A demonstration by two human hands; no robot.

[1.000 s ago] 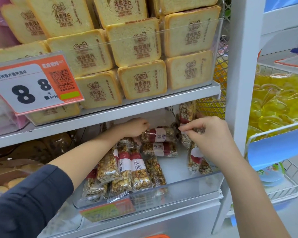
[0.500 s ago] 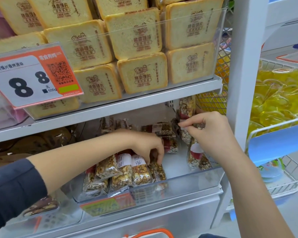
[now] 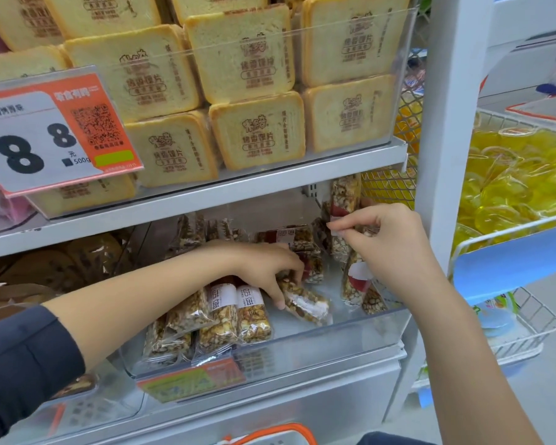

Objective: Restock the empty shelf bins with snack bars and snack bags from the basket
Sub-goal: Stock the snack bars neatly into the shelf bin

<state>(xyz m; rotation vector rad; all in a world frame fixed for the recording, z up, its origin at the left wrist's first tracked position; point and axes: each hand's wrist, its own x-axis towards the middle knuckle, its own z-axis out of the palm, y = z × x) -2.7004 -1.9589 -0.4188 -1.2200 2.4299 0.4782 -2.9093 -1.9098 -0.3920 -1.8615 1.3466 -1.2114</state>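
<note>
In the clear bin [image 3: 350, 335], right half:
Left hand [image 3: 264, 268]: fingers curl down onto a loose snack bar [image 3: 305, 305] near the bin's front wall, gripping its near end.
Right hand [image 3: 389, 239]: thumb and forefinger pinch the wrapper of an upright bar [image 3: 345, 195] against the bin's right wall.
Handling: judged light and fairly stiff; the clear film looks slippery and crinkly, the pressed nut filling likely brittle. Grip mid-body across the short sides, not by the seal flaps.
Axis, loose bar: lies flat, long axis running diagonally toward the front right corner.
Axis, upright bar: near vertical, top leaning toward the back right corner.
Front-left row [image 3: 219, 319]: bars flat, side by side, ends toward the front wall.
</note>
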